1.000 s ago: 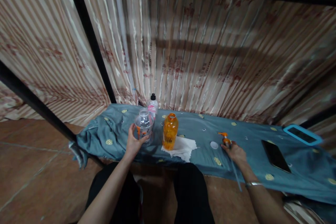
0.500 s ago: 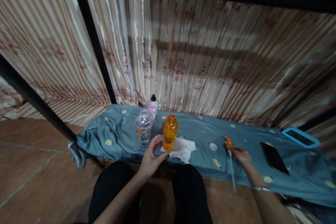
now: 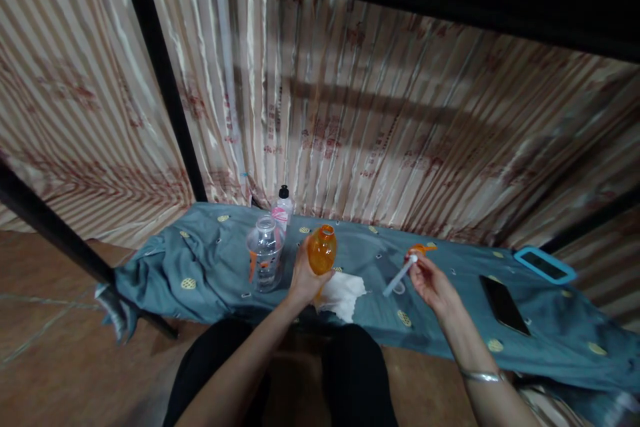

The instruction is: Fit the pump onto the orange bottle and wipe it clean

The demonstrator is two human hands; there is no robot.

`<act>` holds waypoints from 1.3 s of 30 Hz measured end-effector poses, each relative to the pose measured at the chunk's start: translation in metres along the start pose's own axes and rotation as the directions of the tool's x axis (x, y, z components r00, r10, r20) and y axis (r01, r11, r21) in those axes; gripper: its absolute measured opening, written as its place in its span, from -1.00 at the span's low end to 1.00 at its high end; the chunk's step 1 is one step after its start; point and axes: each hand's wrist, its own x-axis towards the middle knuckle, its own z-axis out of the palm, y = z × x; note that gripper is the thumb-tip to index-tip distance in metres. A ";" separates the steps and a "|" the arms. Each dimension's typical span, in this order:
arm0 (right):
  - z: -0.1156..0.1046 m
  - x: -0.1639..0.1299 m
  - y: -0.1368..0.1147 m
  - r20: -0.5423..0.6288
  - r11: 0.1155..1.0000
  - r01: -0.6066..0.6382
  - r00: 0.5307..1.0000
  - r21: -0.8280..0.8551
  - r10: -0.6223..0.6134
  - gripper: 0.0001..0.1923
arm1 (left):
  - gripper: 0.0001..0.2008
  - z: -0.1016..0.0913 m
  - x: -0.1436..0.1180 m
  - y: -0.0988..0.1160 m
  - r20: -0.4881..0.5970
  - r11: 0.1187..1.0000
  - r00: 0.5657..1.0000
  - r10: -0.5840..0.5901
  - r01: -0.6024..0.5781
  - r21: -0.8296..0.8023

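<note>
My left hand (image 3: 303,280) is wrapped round the lower part of an open-topped orange see-through bottle (image 3: 323,250), held over the near part of the cloth-covered surface. A crumpled white tissue (image 3: 345,293) lies just beside and below it. Between its fingers my right hand (image 3: 430,280) grips an orange pump head (image 3: 423,249) with a white collar. The pale dip tube (image 3: 397,277) of the pump head slants down to the left. Part of a small round white piece shows behind the tube.
A clear plastic cup (image 3: 253,270) with a clear bottle (image 3: 265,233) in it stands at left. Behind is a bottle (image 3: 282,211) with a black cap. At right lie a phone (image 3: 504,305) and a blue-framed tablet (image 3: 545,265). Dark metal posts (image 3: 163,80) frame the space.
My left hand has closed round the orange bottle, which it only had fingers beside before. My right hand has raised the pump head and moved left, swinging its tube toward the left.
</note>
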 end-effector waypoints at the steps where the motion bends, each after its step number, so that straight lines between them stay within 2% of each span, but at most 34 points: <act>1: 0.011 0.003 -0.003 -0.007 1.000 -0.001 1.000 0.012 0.001 -0.90 | -0.17 -0.001 0.001 0.000 0.013 1.000 1.000 0.003 -0.003 0.003; 7: 0.076 0.015 -0.035 -0.050 0.994 0.077 0.996 0.072 -0.074 -0.82 | -0.23 -0.010 0.002 -0.004 0.087 1.000 0.996 0.010 -0.010 -0.008; 12: 0.114 0.012 -0.057 -0.048 0.981 0.189 0.981 0.032 -0.187 -0.74 | -0.17 -0.010 0.003 -0.005 0.113 1.000 0.993 -0.017 0.016 0.015; 17: 0.131 0.003 -0.071 0.043 0.949 0.304 0.953 -0.083 -0.301 -0.75 | -0.12 -0.009 0.003 -0.002 0.139 0.998 0.989 -0.043 0.037 0.046; 21: 0.146 -0.007 -0.080 0.174 0.899 0.399 0.913 -0.182 -0.370 -0.95 | -0.09 -0.008 0.003 -0.003 0.132 0.999 0.991 -0.026 0.021 0.037; 23: 0.157 -0.015 -0.082 0.260 0.857 0.465 0.875 -0.223 -0.408 -0.79 | -0.09 -0.007 0.003 -0.005 0.133 0.999 0.991 -0.017 0.013 0.034; 26: 0.176 -0.027 -0.070 0.414 0.787 0.542 0.815 -0.295 -0.405 -0.68 | -0.10 -0.007 0.003 -0.008 0.129 0.999 0.992 -0.008 0.004 0.034; 29: 0.187 -0.036 -0.039 0.580 0.725 0.564 0.765 -0.396 -0.278 -0.62 | -0.11 -0.007 0.003 -0.008 0.124 0.999 0.992 -0.008 0.004 0.037; 31: 0.188 -0.039 -0.014 0.656 0.662 0.596 0.727 -0.454 -0.205 -0.68 | -0.10 -0.008 0.002 -0.007 0.129 1.000 0.992 -0.007 0.003 0.029; 35: 0.181 -0.037 0.022 0.722 0.564 0.642 0.683 -0.519 -0.113 -0.75 | -0.08 -0.009 0.002 -0.004 0.152 1.000 0.988 -0.012 0.011 0.008; 39: 0.178 -0.036 0.029 0.759 0.529 0.661 0.650 -0.531 -0.050 -0.72 | -0.07 -0.009 0.001 -0.004 0.160 1.000 0.987 -0.017 0.018 -0.005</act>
